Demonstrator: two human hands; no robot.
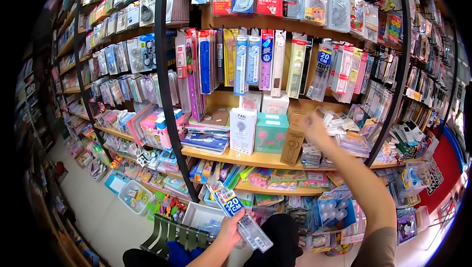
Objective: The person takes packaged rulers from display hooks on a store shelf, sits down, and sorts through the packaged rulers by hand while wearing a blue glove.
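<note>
My left hand [231, 226] is wrapped round a packet of clear rulers [255, 233] with a blue and yellow "20 CM" label, held tilted low over my lap. My right hand [317, 128] is stretched out to the shelf, smeared by motion, beside a brown cardboard box [292, 145] and a pile of small white packets [340, 123]. Its fingers are too blurred to show what they hold, if anything. Above it a similar "20 CM" ruler packet [320, 70] hangs from a hook among other packaged rulers.
On the wooden shelf [221, 157] stand a white fan box [243, 130] and a teal box [271, 132]. Dark metal posts [169, 90] frame the rack. A green slatted stool [169, 232], a clear plastic bin [135, 197] and a blue box [334, 214] are low down.
</note>
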